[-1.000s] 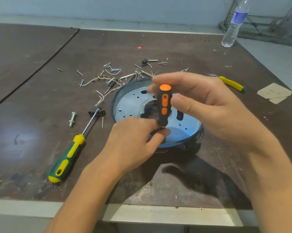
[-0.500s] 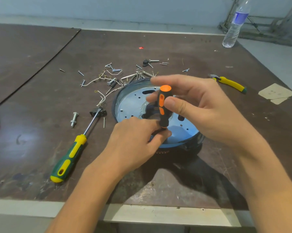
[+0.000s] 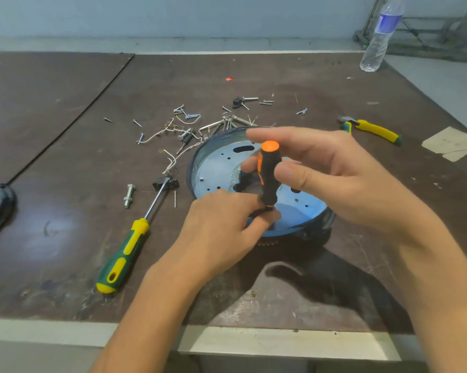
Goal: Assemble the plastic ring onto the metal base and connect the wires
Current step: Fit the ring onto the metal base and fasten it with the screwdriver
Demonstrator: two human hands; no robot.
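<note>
Head view: the metal base [image 3: 216, 168], a shallow blue-tinted dish with holes and a slot, sits near the middle of the desk [image 3: 65, 135], with a dark rim [image 3: 331, 220] around its outside. A small screwdriver [image 3: 268, 173] with a black and orange handle stands upright over the near part of the base. The right hand [image 3: 342, 179] pinches its handle between thumb and fingers, the forefinger stretched out just above the orange cap. The left hand [image 3: 221, 227] has its fingers curled, pinching the lower end of the small screwdriver against the base. Thin pale wires [image 3: 170, 160] trail off the base's left side among loose screws [image 3: 189, 117] toward the far edge. A green and yellow screwdriver [image 3: 124, 254] lies left of the base beside a bolt [image 3: 128, 195]; yellow pliers [image 3: 372, 129] lie toward the right edge and a water bottle [image 3: 380, 36] stands at the far right corner
</note>
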